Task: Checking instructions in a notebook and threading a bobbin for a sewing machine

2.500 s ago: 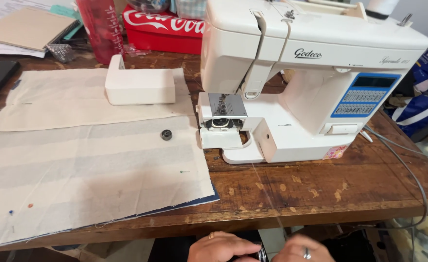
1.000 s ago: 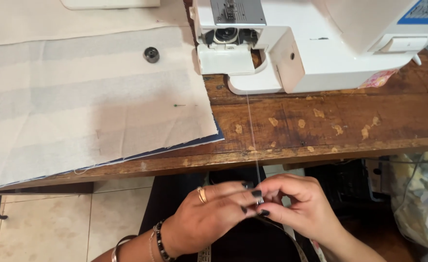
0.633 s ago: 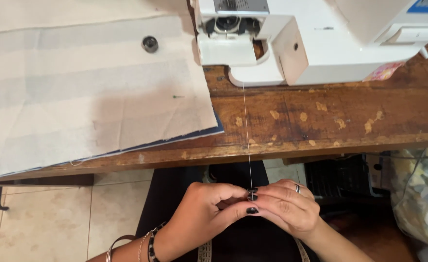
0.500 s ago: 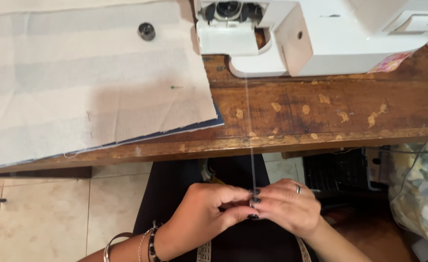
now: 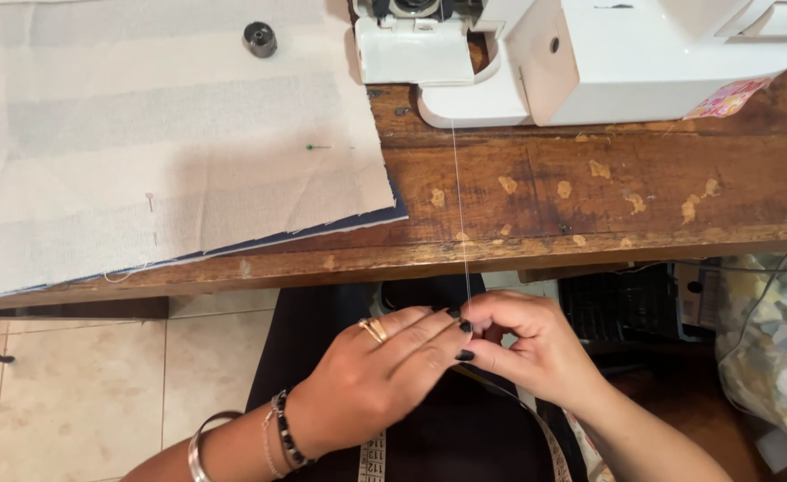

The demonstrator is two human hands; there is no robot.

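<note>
Across the top, from nine to eleven o'clock, a pale striped fabric sheet [image 5: 161,152] covers the worn wooden table [image 5: 607,196]; at one o'clock sits the white sewing machine [image 5: 607,54]. At six o'clock, the left hand [image 5: 366,384] and right hand [image 5: 527,348] pinch a thin white thread [image 5: 461,214] running taut from the machine, apparently being knotted or worked; this calls for steady fingertip tension.

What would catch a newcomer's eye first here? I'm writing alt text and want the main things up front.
Two hands meet low in the middle, the left hand and right hand pinching a fine pale thread that runs taut up across the worn wooden table. It leads to the white sewing machine at the top edge. Pale striped fabric covers the table's left side, a small dark bobbin lying on it.
</note>
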